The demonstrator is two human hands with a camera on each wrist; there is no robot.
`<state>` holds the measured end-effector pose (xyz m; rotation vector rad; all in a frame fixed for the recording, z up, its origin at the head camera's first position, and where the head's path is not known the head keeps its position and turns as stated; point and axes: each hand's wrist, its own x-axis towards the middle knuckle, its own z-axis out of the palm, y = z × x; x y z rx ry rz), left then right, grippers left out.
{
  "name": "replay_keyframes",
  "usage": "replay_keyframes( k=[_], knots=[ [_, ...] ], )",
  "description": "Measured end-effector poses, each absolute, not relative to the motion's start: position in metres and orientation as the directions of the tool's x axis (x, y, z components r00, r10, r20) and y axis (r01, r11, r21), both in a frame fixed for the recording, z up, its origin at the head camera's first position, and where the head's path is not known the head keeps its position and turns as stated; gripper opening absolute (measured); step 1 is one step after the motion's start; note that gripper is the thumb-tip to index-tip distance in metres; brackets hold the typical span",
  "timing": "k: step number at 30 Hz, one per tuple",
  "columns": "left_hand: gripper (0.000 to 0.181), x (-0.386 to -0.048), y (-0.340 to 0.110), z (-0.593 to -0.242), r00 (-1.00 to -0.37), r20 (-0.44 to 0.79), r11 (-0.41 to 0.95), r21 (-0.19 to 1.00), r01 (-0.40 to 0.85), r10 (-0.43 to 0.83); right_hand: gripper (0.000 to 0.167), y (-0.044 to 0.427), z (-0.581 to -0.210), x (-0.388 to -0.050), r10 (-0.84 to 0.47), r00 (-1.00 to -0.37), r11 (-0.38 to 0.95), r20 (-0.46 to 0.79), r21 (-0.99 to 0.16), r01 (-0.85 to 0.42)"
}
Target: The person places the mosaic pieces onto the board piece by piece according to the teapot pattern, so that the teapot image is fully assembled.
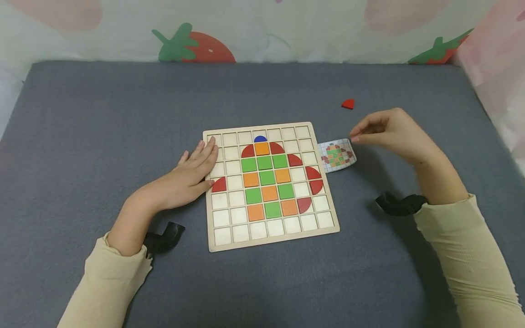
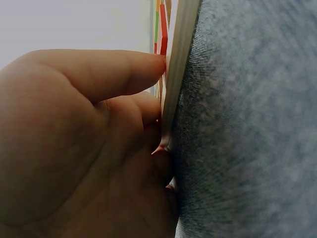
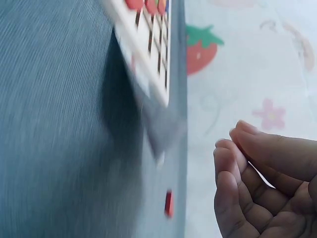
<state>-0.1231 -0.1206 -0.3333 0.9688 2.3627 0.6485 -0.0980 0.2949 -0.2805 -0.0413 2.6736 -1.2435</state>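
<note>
A square wooden grid board lies on the grey cloth, slightly turned. Green squares, orange squares, red quarter-round pieces and a blue half-round piece sit in its cells. My left hand lies over the board's left edge, fingers spread, thumb beside a red piece. A small pattern card sticks out from beneath the board's right edge. My right hand hovers at the card's outer corner, thumb and fingertips close together. In the right wrist view these fingertips stand apart from the blurred card.
One loose red quarter-round piece lies on the cloth beyond the right hand. A pale curtain with strawberry prints hangs along the far table edge. Black wrist-worn devices sit below both wrists.
</note>
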Motion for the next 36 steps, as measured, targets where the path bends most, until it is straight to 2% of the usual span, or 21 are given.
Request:
replay_keyframes(
  k=[14,26,36],
  knots=[
    [0.065,-0.123,-0.120,-0.333,-0.615,-0.265,0.629,0.590,0.506,0.743,0.019,0.362,-0.297,-0.101,0.054,-0.976,0.707,-0.210,-0.682,0.186],
    [0.066,-0.123,-0.120,-0.332,-0.615,-0.264,0.628,0.592,0.505,0.743,0.030,0.373,-0.306,-0.106,0.086,-0.971,0.800,-0.222,-0.565,0.201],
    [0.066,-0.123,-0.120,-0.333,-0.615,-0.262,0.627,0.594,0.504,0.744,0.032,0.373,-0.310,-0.106,0.080,-0.969,0.798,-0.236,-0.568,0.204]
  ],
)
